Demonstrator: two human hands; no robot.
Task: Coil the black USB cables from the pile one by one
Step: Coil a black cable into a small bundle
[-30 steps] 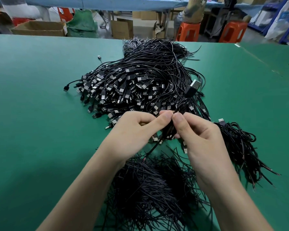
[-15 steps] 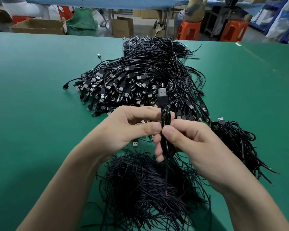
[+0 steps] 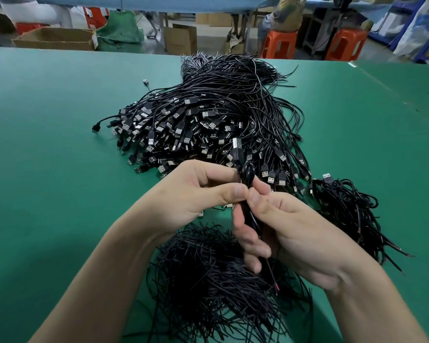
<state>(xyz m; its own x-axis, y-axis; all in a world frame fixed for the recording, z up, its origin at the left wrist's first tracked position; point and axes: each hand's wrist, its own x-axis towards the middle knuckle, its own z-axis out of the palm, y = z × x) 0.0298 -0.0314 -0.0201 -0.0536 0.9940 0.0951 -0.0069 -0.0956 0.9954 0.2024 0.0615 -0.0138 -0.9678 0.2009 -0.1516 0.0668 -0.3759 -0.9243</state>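
Head view: left hand (image 3: 191, 196) & right hand (image 3: 295, 233) meet over the counter (image 3: 47, 169), both gripping one black USB cable (image 3: 248, 173) folded into a tight coil. Left thumb + forefinger pinch its upper part; right fingers (image 3: 252, 237) curl round the lower strands. Plug (image 3: 237, 147) sticks up above the hands. Main pile (image 3: 221, 107) lies just behind, its back nearly at the counter's far edge. Coiled bundle (image 3: 352, 211) is right of the hands, wire-end heap (image 3: 208, 280) under the wrists. Bare green surface: wide on left, some far right.
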